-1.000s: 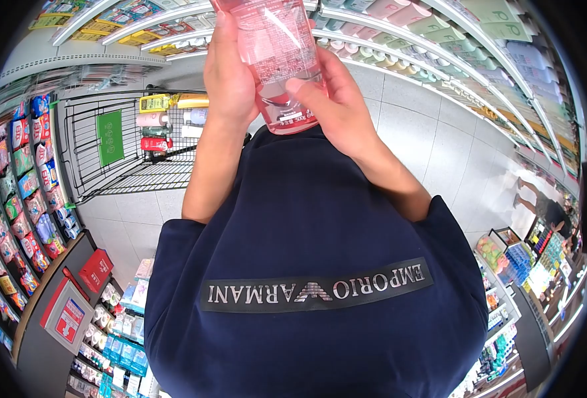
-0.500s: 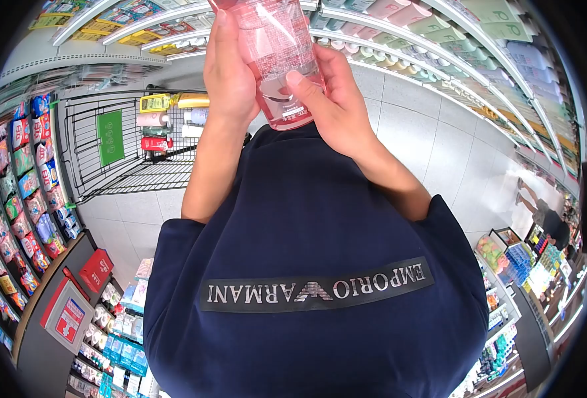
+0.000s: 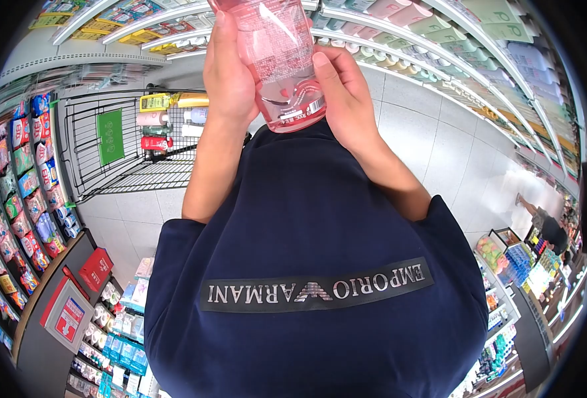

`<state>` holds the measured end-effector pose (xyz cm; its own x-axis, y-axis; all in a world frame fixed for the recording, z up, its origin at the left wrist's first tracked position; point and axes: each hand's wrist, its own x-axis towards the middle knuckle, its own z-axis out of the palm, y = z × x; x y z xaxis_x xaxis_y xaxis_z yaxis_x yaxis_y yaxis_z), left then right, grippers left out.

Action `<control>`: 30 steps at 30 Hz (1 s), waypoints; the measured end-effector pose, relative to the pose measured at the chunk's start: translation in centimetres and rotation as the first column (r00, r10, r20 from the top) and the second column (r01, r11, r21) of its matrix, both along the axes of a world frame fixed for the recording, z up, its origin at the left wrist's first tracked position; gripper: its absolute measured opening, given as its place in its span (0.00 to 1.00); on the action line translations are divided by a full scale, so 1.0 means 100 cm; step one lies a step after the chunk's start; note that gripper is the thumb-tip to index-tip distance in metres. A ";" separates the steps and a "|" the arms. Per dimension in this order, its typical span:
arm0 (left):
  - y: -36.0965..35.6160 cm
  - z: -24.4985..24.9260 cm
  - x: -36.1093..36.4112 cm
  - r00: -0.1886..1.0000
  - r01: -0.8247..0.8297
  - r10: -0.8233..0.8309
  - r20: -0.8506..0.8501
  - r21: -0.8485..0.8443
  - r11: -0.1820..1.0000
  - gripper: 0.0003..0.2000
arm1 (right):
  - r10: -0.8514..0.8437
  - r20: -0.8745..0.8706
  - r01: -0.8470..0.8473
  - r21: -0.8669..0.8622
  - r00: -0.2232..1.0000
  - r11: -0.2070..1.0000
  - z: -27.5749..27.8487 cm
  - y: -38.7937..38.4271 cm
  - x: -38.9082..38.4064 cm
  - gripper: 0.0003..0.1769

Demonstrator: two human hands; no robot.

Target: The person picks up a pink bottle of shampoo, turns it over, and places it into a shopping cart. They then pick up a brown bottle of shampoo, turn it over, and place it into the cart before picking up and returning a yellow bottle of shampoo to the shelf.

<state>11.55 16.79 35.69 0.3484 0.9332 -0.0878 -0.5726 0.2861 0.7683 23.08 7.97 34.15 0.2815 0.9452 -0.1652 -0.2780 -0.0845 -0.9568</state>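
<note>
A clear pink bottle with fine print on its side and a barcode near its base is held up at the top of the view; its upper end runs out of frame. My left hand grips it along the left side, thumb pointing up. On the right, my right hand is closed at the bottle's edge, its thumb tip against the side and its fingers curled, partly hidden. Below the hands is my dark blue shirt with a lettered band.
A wire shopping cart with a green panel and several packaged goods stands to the left. Shelves of bottles line the far side. Bagged goods hang at far left. Another person is at far right on the tiled floor.
My right thumb has slid off the bottle's front to its right edge, uncovering the barcode. The bottle has turned slightly. The person at far right has shifted a little.
</note>
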 end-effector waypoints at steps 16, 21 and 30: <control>-0.008 -0.006 0.011 0.999 -0.043 0.043 0.011 0.040 0.998 0.24 | -0.003 0.077 -0.006 0.117 0.997 0.993 -0.003 0.000 -0.007 0.30; -0.005 -0.001 0.005 1.000 -0.015 0.015 -0.014 0.034 0.999 0.24 | 0.008 -0.128 -0.016 -0.058 0.992 0.998 -0.007 0.001 0.007 0.14; 0.000 -0.010 -0.001 0.968 -0.111 0.122 -0.218 0.065 0.992 0.24 | 0.189 0.417 -0.204 -0.011 0.889 0.979 0.000 -0.005 -0.008 0.54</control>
